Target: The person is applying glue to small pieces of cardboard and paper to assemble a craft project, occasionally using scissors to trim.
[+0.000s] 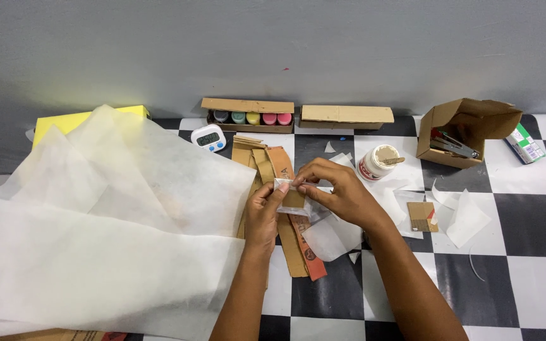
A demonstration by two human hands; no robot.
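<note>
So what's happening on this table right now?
A person holds a small cardboard piece wrapped in thin white paper, pinched between the left hand and the right hand, above a pile of cardboard strips. Big white paper sheets lie to the left. An open glue jar with a stick in it stands just right of the hands, on the checkered table.

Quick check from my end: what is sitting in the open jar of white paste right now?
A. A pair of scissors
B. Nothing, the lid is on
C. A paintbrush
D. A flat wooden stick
D: the open jar has no lid on, and a flat wooden stick rests across its mouth, to the right of the two hands that pinch a small paper-wrapped cardboard piece.
</note>
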